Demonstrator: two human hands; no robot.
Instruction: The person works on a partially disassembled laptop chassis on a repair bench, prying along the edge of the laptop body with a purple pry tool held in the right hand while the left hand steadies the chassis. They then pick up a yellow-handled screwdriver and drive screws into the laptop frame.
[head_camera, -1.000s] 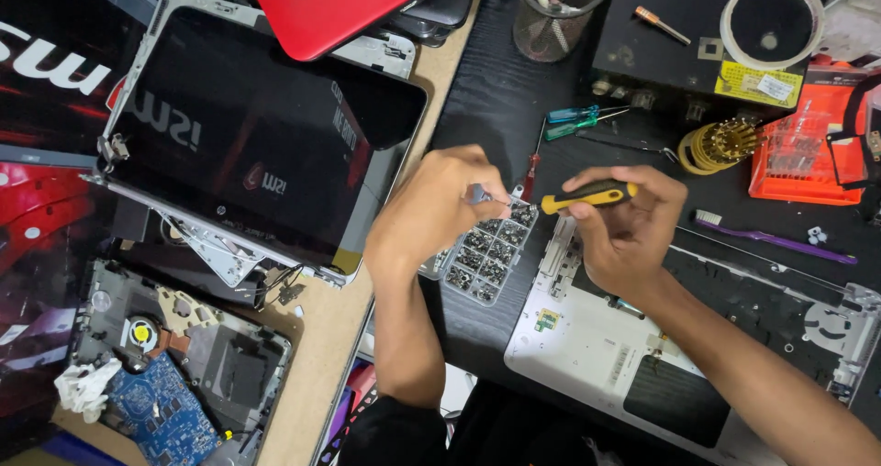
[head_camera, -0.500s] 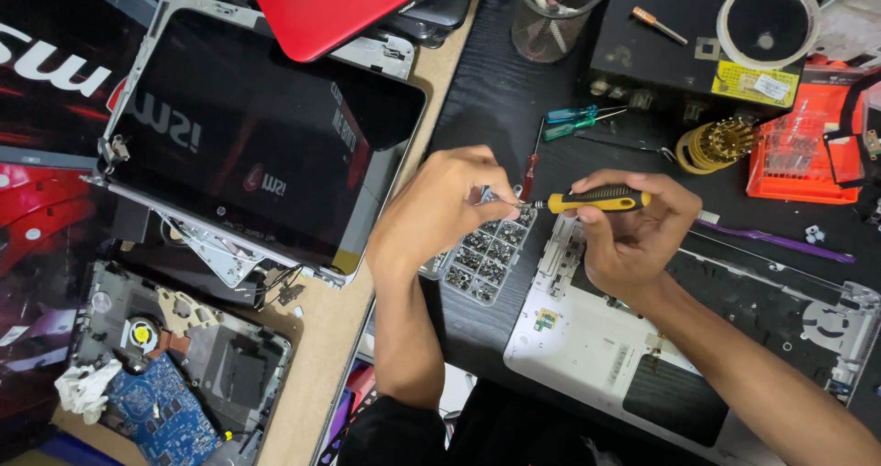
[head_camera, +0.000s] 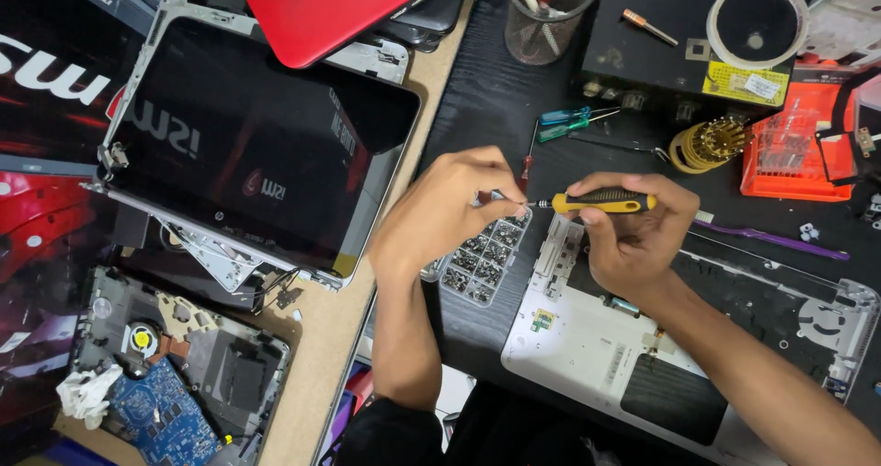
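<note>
Fingertips (head_camera: 491,191) of your left hand (head_camera: 440,214) pinch something too small to make out right at the metal tip of the screwdriver (head_camera: 601,201); it is probably a screw, but you cannot confirm it from here. Both meet just above the clear compartmented screw tray (head_camera: 479,257). Your right hand (head_camera: 638,237) is curled around the yellow-and-black handle, holding the tool level and pointing left.

A slip in that pinch would likely drop the piece into the wrong compartment, or bounce it off the dark surface (head_camera: 486,108) towards the opened laptop base (head_camera: 642,356) lying against the tray. A jolt of the tip could also tip the loose tray and scatter its contents.

Your left wrist bends down and inward, forearm rising straight from your body. Your right forearm comes in diagonally from the lower right, crossing over the laptop base, wrist held nearly straight.
</note>
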